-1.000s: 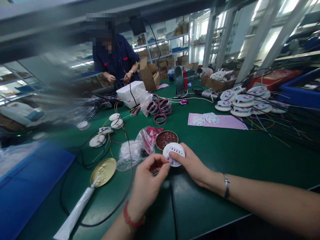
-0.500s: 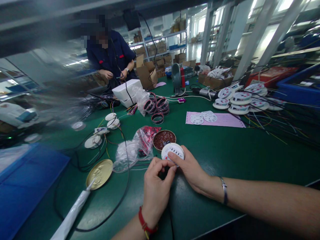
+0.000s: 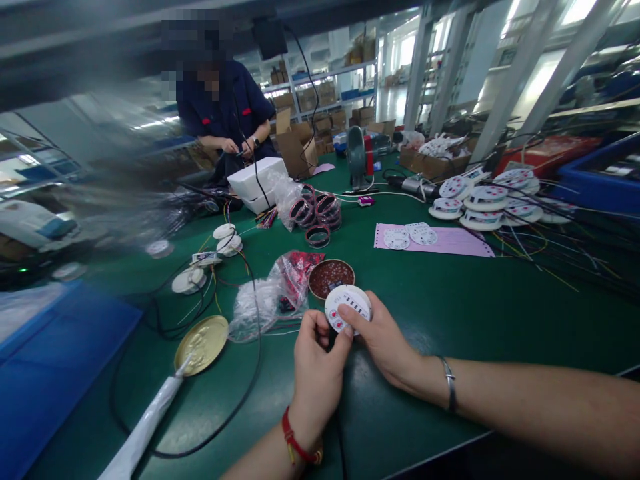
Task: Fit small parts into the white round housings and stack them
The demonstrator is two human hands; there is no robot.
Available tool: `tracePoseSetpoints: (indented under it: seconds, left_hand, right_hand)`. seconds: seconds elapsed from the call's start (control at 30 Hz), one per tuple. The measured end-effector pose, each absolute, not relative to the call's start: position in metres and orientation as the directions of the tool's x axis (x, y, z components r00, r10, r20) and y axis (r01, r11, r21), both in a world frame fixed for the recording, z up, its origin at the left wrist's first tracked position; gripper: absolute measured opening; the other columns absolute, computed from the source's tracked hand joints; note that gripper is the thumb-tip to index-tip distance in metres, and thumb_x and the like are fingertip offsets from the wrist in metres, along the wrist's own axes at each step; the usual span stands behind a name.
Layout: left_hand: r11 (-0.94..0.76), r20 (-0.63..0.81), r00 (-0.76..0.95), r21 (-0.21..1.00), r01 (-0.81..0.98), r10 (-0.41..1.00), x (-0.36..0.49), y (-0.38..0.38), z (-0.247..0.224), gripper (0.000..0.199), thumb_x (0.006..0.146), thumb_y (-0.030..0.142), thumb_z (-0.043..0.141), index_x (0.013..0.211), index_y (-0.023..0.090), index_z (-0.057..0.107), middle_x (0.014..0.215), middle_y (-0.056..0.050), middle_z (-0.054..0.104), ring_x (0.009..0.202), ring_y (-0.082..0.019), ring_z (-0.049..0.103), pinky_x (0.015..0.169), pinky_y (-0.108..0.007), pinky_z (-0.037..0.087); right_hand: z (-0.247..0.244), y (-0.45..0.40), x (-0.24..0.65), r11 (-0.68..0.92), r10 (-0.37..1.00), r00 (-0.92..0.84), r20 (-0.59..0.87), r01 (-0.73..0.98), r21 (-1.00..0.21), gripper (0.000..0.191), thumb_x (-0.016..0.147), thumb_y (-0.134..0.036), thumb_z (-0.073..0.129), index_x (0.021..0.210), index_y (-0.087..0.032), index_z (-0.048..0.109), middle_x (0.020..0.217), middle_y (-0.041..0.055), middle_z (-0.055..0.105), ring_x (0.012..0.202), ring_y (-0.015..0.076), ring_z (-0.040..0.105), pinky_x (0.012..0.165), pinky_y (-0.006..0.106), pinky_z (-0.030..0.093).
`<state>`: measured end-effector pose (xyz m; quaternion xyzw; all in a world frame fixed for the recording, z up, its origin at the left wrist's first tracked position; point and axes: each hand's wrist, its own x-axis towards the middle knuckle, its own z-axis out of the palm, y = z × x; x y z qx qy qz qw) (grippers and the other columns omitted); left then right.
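A round white meter dial (image 3: 334, 308) with a row of black number windows and red marks is tilted toward me over the table. My right hand (image 3: 385, 340) grips it from the right, thumb across its face. At its lower left edge is my left hand (image 3: 320, 363), fingers curled and thumb tip against the rim. Something dark shows between the left thumb and fingers, too hidden to name. Below that hand a black cable (image 3: 341, 437) runs toward the table's front edge. Just behind the dial sits a round tub of small brown-red pieces (image 3: 327, 275).
Left of my hands lie clear plastic bags (image 3: 255, 307), a gold lid with pale paste (image 3: 207, 343) and a white tube (image 3: 147, 427). Wired white dials (image 3: 485, 197) are piled at right, beyond a pink sheet (image 3: 460, 243). A co-worker (image 3: 225, 113) stands across the table.
My left fingers have drawn back to the left from the dial's face, so its red marks show more. The right hand keeps its grip. The view has shifted slightly.
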<state>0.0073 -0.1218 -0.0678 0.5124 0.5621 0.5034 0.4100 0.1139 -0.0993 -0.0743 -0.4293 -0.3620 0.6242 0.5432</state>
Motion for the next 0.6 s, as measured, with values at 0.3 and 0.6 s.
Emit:
tracePoseSetpoints:
  seconds: [0.3,0.6]
  left_hand:
    - [-0.140,0.186,-0.115,0.936,0.324,0.976,0.007,-0.125,-0.056,0.019,0.079,0.021,0.057,0.079,0.021,0.039,0.074,0.004,0.039,0.067,-0.010,0.037,0.063,-0.022,0.034]
    - [-0.152,0.357,-0.089,0.592,0.792,0.930,-0.086,-0.082,-0.028,0.014,0.086,0.032,0.050,0.083,0.020,0.056,0.076,0.000,0.057,0.068,-0.014,0.050,0.063,-0.026,0.036]
  right_hand:
    - [-0.072,-0.098,0.115,-0.107,0.994,-0.060,-0.093,-0.311,-0.944,0.043,0.071,-0.044,0.073,0.097,-0.017,0.052,0.090,0.0021,0.060,0.082,0.0146,0.055,0.072,0.026,0.046]
    - [-0.064,-0.079,0.133,-0.410,0.884,-0.426,-0.194,-0.505,-0.759,0.042,0.074,-0.040,0.072,0.105,-0.017,0.058,0.099,0.0066,0.066,0.086,0.0175,0.061,0.078,0.032,0.050]
